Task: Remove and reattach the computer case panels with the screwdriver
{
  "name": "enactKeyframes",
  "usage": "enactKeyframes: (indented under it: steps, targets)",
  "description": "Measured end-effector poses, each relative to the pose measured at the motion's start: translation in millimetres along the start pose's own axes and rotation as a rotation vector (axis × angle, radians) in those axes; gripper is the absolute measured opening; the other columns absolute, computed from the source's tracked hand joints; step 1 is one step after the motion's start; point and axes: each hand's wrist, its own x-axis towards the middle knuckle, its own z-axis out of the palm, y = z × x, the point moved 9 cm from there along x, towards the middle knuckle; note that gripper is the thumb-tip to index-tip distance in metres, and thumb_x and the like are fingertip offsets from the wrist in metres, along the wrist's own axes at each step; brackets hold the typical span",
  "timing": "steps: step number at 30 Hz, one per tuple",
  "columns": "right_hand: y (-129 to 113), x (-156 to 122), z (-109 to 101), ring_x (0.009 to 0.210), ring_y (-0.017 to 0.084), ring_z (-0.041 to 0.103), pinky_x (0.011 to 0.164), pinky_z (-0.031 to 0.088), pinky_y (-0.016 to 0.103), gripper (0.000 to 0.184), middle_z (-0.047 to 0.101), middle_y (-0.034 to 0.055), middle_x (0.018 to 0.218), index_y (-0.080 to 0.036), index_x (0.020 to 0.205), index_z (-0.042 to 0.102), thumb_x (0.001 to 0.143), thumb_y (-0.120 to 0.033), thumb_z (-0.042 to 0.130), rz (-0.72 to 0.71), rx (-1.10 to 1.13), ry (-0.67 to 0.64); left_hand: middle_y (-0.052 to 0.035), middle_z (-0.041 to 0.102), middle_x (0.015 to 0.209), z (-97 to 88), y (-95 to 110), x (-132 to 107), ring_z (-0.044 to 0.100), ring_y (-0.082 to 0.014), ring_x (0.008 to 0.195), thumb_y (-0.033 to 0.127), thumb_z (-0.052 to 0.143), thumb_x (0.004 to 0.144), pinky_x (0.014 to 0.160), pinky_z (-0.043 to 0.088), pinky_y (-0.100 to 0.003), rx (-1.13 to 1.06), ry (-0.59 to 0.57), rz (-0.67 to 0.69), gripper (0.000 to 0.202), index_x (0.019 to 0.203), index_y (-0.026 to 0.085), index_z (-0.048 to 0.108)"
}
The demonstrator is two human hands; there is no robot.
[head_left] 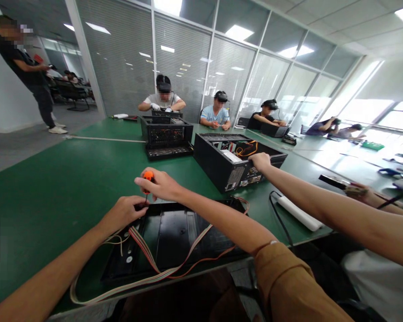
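A screwdriver (148, 176) with an orange and black handle stands nearly upright in my right hand (163, 184), its shaft pointing down. Beside the tip, my left hand (127, 210) has thumb and fingers pinched together at the far left corner of a black computer case panel (174, 232). Whatever sits between those fingers is too small to make out. The panel lies flat in front of me, its inner side up. A multicoloured ribbon cable (168, 271) runs across it and loops over the table edge, with thin pale wires (116, 239) near my left wrist.
An open black computer case (215, 170) lies ahead, with a co-worker's hand (261, 162) on its rim. A white power strip (298, 213) lies to the right on the green table (53, 197). Another case (167, 132) stands farther back, with people seated around the table.
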Motion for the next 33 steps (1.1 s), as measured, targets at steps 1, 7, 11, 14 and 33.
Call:
enactKeyframes:
  steps: [1, 7, 11, 14, 33]
  targets:
    - [0, 0, 1, 0.052, 0.007, 0.048, 0.048, 0.039, 0.018, 0.028, 0.053, -0.0036, 0.07, -0.018, 0.084, 0.046, 0.085, -0.045, 0.039, 0.01, 0.03, -0.019, -0.0004, 0.066, 0.079, -0.6, 1, 0, 0.058, -0.0128, 0.068, 0.032, 0.049, 0.075, 0.064, 0.039, -0.021, 0.002, 0.0, -0.001, 0.022, 0.082, 0.018, 0.065]
    - [-6, -1, 1, 0.044, 0.005, 0.049, 0.045, 0.04, 0.017, 0.022, 0.057, -0.0043, 0.072, -0.019, 0.089, 0.044, 0.087, -0.041, 0.041, 0.026, 0.01, -0.055, 0.0006, 0.065, 0.073, -0.9, 1, -1, 0.055, -0.0112, 0.063, 0.031, 0.05, 0.073, 0.061, 0.037, -0.02, 0.009, -0.003, -0.019, 0.021, 0.081, 0.018, 0.065]
    - [-12, -1, 1, 0.047, 0.005, 0.05, 0.049, 0.041, 0.017, 0.024, 0.057, -0.0045, 0.072, -0.019, 0.088, 0.045, 0.083, -0.042, 0.047, -0.032, -0.045, -0.034, 0.0011, 0.063, 0.068, -2.8, 0, -2, 0.053, -0.0104, 0.058, 0.031, 0.051, 0.073, 0.057, 0.036, -0.02, 0.021, 0.015, -0.024, 0.02, 0.078, 0.018, 0.065]
    - [-12, -1, -1, 0.049, 0.006, 0.052, 0.049, 0.04, 0.017, 0.026, 0.056, -0.0044, 0.072, -0.019, 0.087, 0.047, 0.081, -0.044, 0.05, -0.07, -0.077, -0.006, 0.002, 0.062, 0.064, -4.1, 0, -2, 0.052, -0.0099, 0.054, 0.032, 0.051, 0.073, 0.056, 0.035, -0.02, 0.017, 0.029, -0.027, 0.02, 0.078, 0.018, 0.065]
    - [2, -7, -5, 0.046, 0.006, 0.053, 0.044, 0.036, 0.016, 0.026, 0.055, -0.0044, 0.072, -0.02, 0.089, 0.044, 0.083, -0.045, 0.045, 0.012, -0.069, 0.054, 0.0003, 0.065, 0.075, -1.2, -5, -3, 0.055, -0.0111, 0.062, 0.035, 0.051, 0.073, 0.059, 0.037, -0.02, 0.039, 0.036, -0.052, 0.023, 0.081, 0.018, 0.066]
